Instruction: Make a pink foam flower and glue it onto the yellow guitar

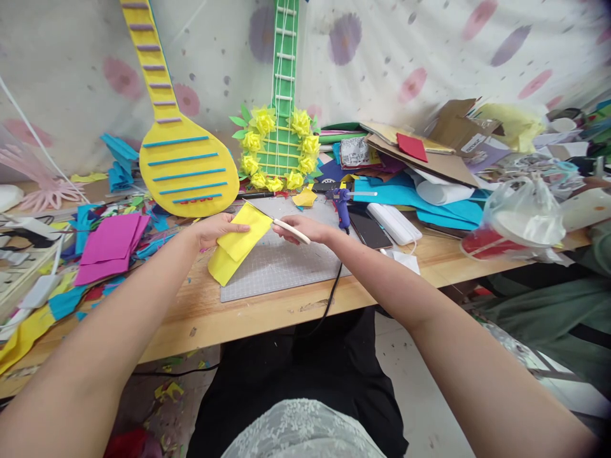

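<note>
Plainly, in the head view, both bare hands meet over a light-grey gridded cutting mat on a pale wooden table. The left hand is closed in a pinch, its thumb lying on top of a small stack of bright yellow rectangular sheets, which it holds up above the mat's left part. The right hand is curled around the off-white handle of a pair of scissors, whose metal blades lie along the far edge of the yellow sheets (whether they bite into them, I cannot tell).

Behind the left hand leans a yellow, round-bodied, long-necked model instrument with blue strips across its body and purple bars up its neck. Beside it stands a green model instrument with white strings, ringed by yellow flowers around its lower part.

Just beyond the right hand, a blue-purple glue gun stands near a black flat phone-like slab and a white oblong device. Farther right sits a red-and-white tub in a clear plastic bag. On the left, magenta rectangular sheets lie among coloured scraps.
</note>
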Action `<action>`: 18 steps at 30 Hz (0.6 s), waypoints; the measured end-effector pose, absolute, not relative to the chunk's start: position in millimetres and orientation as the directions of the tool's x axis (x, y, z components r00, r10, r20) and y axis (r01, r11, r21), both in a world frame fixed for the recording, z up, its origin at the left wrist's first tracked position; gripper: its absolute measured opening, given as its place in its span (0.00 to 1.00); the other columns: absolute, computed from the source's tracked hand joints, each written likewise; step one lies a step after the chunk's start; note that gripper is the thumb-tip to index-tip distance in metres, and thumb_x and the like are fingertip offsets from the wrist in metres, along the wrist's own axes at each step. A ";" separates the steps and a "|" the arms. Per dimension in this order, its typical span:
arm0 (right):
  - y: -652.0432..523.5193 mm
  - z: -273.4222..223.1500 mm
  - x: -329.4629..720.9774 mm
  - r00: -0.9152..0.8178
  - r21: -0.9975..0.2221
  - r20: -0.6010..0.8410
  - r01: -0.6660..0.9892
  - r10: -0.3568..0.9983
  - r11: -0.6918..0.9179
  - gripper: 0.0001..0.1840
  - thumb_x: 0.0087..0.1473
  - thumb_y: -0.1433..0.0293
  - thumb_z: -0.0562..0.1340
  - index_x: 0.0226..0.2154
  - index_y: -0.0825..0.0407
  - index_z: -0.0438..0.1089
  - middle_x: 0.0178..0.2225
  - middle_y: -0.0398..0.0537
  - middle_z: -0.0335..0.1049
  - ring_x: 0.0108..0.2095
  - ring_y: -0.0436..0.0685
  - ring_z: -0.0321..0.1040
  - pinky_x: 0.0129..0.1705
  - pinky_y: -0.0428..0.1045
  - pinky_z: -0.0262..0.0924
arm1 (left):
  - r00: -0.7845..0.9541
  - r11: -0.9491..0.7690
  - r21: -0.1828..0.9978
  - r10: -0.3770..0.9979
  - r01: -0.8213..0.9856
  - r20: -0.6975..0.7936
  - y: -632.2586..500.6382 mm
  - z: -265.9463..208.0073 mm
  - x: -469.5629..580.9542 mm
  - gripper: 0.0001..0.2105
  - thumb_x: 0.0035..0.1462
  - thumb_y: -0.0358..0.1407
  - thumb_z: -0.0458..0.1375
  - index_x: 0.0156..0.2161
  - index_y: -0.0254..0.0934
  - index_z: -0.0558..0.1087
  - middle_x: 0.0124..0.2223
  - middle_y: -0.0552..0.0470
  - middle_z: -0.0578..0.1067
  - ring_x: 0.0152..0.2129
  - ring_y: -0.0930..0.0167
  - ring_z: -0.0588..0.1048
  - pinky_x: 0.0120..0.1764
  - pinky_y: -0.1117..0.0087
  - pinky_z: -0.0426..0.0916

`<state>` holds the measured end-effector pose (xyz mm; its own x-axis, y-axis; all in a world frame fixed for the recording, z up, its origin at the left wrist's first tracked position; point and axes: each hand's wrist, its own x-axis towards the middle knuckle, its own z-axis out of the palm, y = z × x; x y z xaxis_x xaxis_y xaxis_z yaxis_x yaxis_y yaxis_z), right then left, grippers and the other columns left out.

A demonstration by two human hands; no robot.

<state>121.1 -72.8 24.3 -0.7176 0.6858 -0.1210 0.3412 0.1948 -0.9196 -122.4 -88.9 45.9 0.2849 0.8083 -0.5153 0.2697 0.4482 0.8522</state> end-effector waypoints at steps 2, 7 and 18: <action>-72.3 23.8 120.7 -0.716 -0.927 -0.135 0.335 0.685 0.167 0.22 0.52 0.50 0.58 0.26 0.53 0.59 0.17 0.36 0.54 0.17 0.44 0.53 0.18 0.42 0.49 | 0.279 0.455 0.848 0.806 0.271 -0.522 -89.0 46.4 -121.6 0.21 0.34 0.40 0.70 0.37 0.35 0.77 0.40 0.44 0.79 0.33 0.65 0.77 0.34 0.70 0.70; -71.7 23.5 119.7 -0.708 -0.936 -0.161 0.330 0.688 0.121 0.22 0.51 0.51 0.60 0.25 0.53 0.57 0.16 0.35 0.53 0.16 0.43 0.52 0.17 0.42 0.47 | 0.254 0.468 0.842 0.809 0.269 -0.530 -89.7 48.8 -119.4 0.22 0.33 0.39 0.70 0.38 0.35 0.76 0.41 0.43 0.79 0.34 0.65 0.77 0.36 0.68 0.70; -71.1 24.3 120.6 -0.629 -0.919 -0.178 0.381 0.757 0.100 0.24 0.48 0.50 0.62 0.23 0.53 0.58 0.15 0.35 0.54 0.14 0.42 0.50 0.15 0.42 0.45 | 0.212 0.482 0.841 0.820 0.246 -0.532 -90.1 50.1 -120.6 0.21 0.31 0.38 0.71 0.35 0.35 0.76 0.35 0.45 0.79 0.32 0.64 0.77 0.34 0.68 0.71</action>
